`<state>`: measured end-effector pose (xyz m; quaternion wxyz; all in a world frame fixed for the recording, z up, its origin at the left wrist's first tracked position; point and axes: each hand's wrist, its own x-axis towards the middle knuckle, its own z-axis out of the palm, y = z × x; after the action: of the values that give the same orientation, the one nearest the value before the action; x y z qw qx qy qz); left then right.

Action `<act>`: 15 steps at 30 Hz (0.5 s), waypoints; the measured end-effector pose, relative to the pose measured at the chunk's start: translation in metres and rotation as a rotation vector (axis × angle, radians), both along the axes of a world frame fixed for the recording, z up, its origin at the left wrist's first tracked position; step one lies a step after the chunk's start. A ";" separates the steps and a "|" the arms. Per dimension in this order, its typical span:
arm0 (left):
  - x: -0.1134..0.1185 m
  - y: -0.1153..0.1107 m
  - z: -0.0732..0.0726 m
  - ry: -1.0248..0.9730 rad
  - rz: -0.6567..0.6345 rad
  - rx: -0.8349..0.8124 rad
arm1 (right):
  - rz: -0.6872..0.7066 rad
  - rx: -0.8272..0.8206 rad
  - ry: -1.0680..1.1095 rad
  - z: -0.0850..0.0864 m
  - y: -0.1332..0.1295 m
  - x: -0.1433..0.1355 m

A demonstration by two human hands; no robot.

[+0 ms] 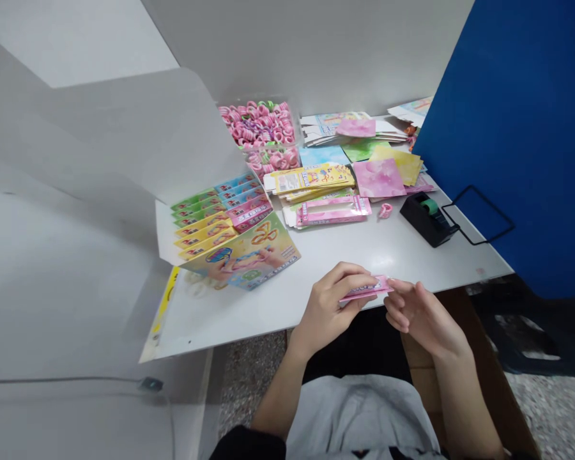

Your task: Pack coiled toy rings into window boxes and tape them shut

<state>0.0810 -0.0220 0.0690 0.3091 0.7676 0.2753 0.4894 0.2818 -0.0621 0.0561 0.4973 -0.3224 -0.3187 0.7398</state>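
My left hand is closed around a small flat pink box, with fingers over its top and the thumb below. This box is held just above the table's front edge. At its right end, the index fingertip of my right hand touches the flap area. The thumb of that hand stands apart, and the other fingers are loosely bent. Beyond the hands lies a single pink coiled ring. A pink box with a window lies behind, below a stack of yellow flattened boxes.
An upright display carton at left holds rows of green, blue, yellow and pink boxes. A clear bin is full of pink coils. Coloured paper squares lie farther back. A black tape dispenser stands right, beside a blue panel.
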 end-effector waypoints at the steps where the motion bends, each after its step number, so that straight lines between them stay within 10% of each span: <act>1: 0.000 0.000 0.000 0.002 -0.005 -0.001 | -0.002 0.004 0.000 0.000 0.000 0.000; 15: 0.000 0.000 -0.001 -0.018 -0.013 0.074 | -0.188 0.071 -0.403 0.001 0.004 0.011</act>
<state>0.0814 -0.0224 0.0685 0.2862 0.7758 0.2493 0.5040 0.2924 -0.0582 0.0572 0.5012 -0.4742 -0.4059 0.5993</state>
